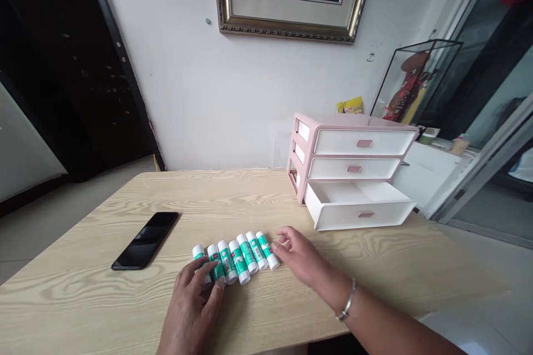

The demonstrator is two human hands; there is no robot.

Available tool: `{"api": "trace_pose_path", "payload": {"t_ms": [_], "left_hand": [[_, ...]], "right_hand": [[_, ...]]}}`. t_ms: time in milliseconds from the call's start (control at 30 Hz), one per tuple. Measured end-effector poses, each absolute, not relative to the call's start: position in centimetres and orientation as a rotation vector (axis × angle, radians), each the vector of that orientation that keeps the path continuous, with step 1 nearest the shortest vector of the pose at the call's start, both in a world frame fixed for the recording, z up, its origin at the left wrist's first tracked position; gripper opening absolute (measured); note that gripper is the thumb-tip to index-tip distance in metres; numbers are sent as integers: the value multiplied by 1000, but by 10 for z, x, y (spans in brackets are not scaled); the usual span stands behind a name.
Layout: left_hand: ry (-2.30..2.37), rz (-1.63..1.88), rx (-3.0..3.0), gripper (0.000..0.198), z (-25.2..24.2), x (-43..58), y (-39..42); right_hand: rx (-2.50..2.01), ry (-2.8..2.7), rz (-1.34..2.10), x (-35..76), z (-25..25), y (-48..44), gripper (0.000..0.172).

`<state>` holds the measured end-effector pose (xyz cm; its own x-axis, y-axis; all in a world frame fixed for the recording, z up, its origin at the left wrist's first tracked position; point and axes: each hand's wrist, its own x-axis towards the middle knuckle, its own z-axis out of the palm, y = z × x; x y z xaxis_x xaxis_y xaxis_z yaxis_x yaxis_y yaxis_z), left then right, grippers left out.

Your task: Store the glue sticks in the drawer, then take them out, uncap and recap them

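Observation:
Several white and green glue sticks (237, 262) lie side by side in a row on the wooden table (104, 299). My left hand (194, 297) rests over the left end of the row, fingers apart, its fingertips touching the leftmost sticks. At the right end, my right hand (297, 255) is beside the last stick with its fingers curled loosely and apart; nothing shows between them. A silver bracelet circles the right wrist. Behind the right hand stands a pink and white drawer unit (353, 168), its bottom drawer (366, 215) pulled out and its upper two closed.
A black phone (145, 240) lies on the table at the left. On top of the drawer unit, at its back, is a yellow packet (350, 105). A framed picture (287, 25) hangs on the wall. A glass case (410, 83) stands at the right.

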<state>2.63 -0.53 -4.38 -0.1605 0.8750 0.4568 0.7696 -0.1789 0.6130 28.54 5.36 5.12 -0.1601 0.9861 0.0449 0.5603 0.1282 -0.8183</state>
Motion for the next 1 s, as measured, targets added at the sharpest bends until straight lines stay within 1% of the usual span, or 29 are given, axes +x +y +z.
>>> {"api": "trace_pose_path", "payload": {"t_ms": [100, 200, 333, 500, 667, 767, 867, 933, 1000], "left_hand": [[1918, 1280, 1955, 42, -46, 26, -4], [1903, 1280, 1965, 41, -44, 27, -4], [1888, 1289, 1965, 40, -39, 29, -5], [1882, 1285, 1965, 39, -37, 31, -6], [1874, 1294, 1975, 40, -36, 30, -5], [1871, 1289, 2009, 40, -35, 30, -4], [1874, 1297, 2048, 39, -35, 29, -4], [1872, 1302, 2075, 38, -36, 28, -4], [1873, 1311, 2093, 38, -37, 28, -3]], "right_hand": [[-1475, -2092, 671, 261, 43, 57, 41], [-1451, -2264, 490, 251, 29, 67, 40], [-1510, -2365, 432, 254, 19, 82, 38], [-1583, -2512, 252, 258, 27, 84, 42], [-1557, -2577, 136, 257, 23, 83, 38], [-1574, -2577, 170, 264, 12, 91, 44], [-1553, -2558, 250, 282, 10, 100, 56], [-1487, -2490, 252, 298, 20, 107, 62], [-1422, -2392, 193, 319, 39, 117, 64]]}}
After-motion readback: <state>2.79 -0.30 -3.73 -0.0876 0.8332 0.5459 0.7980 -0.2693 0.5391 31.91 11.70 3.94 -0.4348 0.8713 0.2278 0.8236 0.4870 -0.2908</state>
